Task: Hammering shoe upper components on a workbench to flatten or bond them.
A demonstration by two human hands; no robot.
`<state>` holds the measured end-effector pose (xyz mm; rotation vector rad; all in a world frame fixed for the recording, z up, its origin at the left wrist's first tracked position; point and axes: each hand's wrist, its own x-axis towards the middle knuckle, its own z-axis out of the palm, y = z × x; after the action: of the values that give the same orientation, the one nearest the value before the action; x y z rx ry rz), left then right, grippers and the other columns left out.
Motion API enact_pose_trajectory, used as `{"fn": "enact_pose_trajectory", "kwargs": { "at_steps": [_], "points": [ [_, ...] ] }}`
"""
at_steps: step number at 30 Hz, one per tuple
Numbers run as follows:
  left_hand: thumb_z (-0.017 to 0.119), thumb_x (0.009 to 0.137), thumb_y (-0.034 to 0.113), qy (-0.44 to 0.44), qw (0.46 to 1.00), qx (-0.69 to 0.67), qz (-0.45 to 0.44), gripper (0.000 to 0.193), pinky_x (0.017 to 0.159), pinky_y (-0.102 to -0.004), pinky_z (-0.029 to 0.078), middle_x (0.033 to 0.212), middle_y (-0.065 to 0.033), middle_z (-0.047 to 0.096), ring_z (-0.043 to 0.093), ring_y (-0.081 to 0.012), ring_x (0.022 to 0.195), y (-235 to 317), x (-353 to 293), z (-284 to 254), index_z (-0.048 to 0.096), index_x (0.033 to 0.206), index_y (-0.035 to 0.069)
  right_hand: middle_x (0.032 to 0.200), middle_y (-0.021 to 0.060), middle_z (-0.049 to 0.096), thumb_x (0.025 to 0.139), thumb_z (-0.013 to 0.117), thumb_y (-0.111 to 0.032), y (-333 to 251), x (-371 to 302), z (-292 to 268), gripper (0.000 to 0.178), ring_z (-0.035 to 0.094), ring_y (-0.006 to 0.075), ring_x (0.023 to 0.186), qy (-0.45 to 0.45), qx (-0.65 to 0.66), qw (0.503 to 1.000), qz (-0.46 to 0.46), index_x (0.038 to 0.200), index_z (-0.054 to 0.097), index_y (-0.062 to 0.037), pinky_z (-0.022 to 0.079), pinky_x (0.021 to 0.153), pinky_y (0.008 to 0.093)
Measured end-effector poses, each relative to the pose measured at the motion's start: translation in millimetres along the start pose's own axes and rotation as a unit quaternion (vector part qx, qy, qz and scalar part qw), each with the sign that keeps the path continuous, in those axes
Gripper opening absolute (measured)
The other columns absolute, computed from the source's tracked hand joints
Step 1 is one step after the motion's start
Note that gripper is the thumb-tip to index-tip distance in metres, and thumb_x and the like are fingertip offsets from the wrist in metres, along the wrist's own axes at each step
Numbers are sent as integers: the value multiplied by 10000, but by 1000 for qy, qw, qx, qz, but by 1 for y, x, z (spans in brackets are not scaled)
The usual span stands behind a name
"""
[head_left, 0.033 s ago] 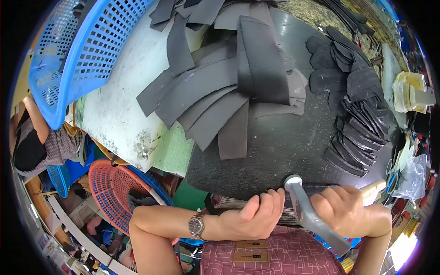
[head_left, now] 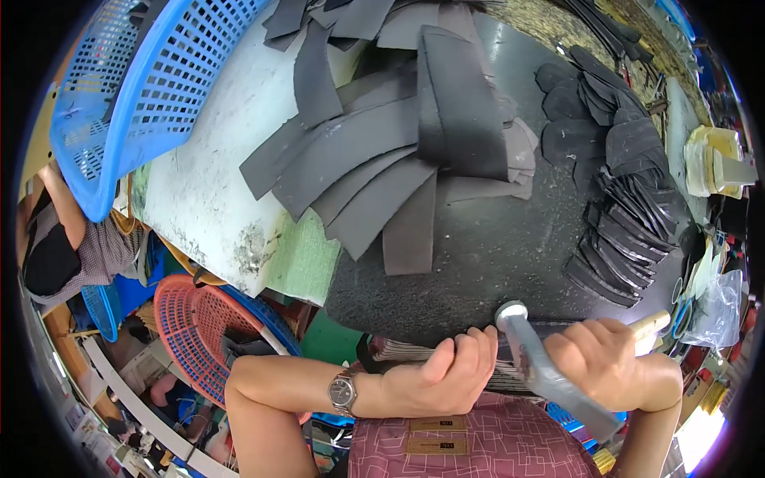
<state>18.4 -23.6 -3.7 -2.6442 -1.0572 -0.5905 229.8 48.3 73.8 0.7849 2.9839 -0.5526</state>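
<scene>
My right hand (head_left: 594,362) is wrapped round the pale wooden handle of a hammer (head_left: 535,350). The hammer's round steel face rests at or just above the near edge of the dark table slab (head_left: 478,263); its long metal head slants down toward my apron. Close to the left of that face is my left hand (head_left: 442,373), its fingers curled at the slab edge. Whatever those fingers pinch is hidden. A thin dark strip (head_left: 554,325) runs along the edge behind the hammer. Farther off, long dark grey curved pieces (head_left: 358,151) lie in an overlapping heap.
Stacked black curved pieces (head_left: 617,239) lie at the right, below rounded black flaps (head_left: 570,139). A blue plastic basket (head_left: 171,88) stands at the upper left. Lower left are a red basket (head_left: 191,334) and another person's arm (head_left: 64,207). A yellowish container (head_left: 709,163) sits far right.
The hammer head's lower end has swung slightly to the right. My left hand keeps nearly the same place, and the view has shifted a little.
</scene>
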Motion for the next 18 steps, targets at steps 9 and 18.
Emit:
{"fn": "enact_pose_trajectory", "kwargs": {
  "at_steps": [9, 18],
  "points": [
    [573, 752, 205, -24, 999, 3, -21, 188, 789, -312, 358, 776, 4, 564, 499, -138, 764, 2, 1, -1, 661, 884, 103, 602, -21, 372, 561, 592, -204, -3, 5, 0, 272, 423, 92, 451, -16, -32, 999, -29, 779, 524, -58, 304, 405, 244],
    [603, 633, 133, 15, 952, -254, -172, 243, 752, -330, 419, 820, -30, 556, 535, -181, 767, -12, 16, 13, 631, 859, 48, 621, 13, 411, 615, 609, -174, -4, -10, 0, 277, 467, 137, 465, -44, 29, 998, 34, 842, 517, -44, 355, 404, 283]
  ]
}}
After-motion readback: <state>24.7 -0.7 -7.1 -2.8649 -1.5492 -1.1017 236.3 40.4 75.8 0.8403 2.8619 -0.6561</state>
